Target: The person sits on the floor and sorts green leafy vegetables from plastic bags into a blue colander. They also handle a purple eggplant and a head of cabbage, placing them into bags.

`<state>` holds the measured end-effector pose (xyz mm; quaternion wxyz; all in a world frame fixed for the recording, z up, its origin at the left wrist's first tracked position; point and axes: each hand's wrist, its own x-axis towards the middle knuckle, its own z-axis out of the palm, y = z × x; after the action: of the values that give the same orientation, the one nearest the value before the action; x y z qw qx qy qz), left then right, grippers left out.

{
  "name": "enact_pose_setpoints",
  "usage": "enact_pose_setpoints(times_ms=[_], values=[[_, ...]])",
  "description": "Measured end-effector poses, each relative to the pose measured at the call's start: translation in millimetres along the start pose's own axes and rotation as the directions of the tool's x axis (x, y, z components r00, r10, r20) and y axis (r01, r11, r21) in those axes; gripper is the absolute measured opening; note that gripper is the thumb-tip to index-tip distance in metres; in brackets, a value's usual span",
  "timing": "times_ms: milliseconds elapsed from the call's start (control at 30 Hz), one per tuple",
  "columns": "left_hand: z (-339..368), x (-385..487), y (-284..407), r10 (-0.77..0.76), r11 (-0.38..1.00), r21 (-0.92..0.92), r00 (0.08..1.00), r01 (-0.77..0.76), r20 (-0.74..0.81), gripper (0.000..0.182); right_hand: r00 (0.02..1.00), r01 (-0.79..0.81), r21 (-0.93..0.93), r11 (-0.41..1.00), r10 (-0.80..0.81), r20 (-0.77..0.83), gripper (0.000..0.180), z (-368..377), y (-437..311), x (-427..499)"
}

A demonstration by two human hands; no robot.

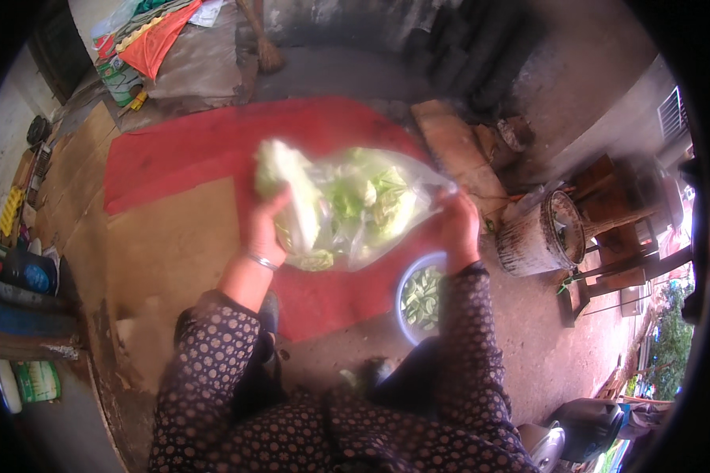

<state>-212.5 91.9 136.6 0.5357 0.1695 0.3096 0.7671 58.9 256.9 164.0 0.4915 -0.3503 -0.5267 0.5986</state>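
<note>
My left hand [266, 230], with a silver bracelet at its wrist, grips a pale head of leafy cabbage [293, 195]. Right beside it hangs a clear plastic bag [361, 254] with more green and whitish leafy vegetables [390, 201] inside. My right hand [460, 224] is closed on the gathered end of the bag. Both hands are above a red mat [337, 301]. Partly behind my right forearm stands a light blue basin [400, 298] with many cut green pieces [423, 298] in it.
Brown cardboard [171, 236] covers the floor at left. At right stand a stained white bucket [523, 242] and wooden furniture [621, 266]. A wooden board [458, 148] lies near the back wall; a straw broom [268, 54] leans at the top. Lower right is a dark lidded container [589, 428].
</note>
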Motion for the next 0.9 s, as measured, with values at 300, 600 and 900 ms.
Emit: enact_pose_setpoints(times_ms=[300, 600, 900], values=[[-5, -3, 81, 0.206, 0.932, -0.308, 0.978, -0.189, 0.023, 0.071, 0.971, 0.240, 0.055, 0.969, -0.240, -0.018, 0.012, 10, -23, 5], [-8, -14, 85, 0.217, 0.965, -0.190, 0.956, -0.180, 0.196, 0.061, 0.996, -0.008, 0.080, 0.997, 0.001, 0.086, 0.016, -2, -40, -44], [-18, -58, 92, 0.106, 0.993, -0.061, 0.994, -0.104, 0.030, 0.059, 0.986, 0.158, -0.683, 0.713, -0.148, 0.074, 0.029, 6, -61, -78]])
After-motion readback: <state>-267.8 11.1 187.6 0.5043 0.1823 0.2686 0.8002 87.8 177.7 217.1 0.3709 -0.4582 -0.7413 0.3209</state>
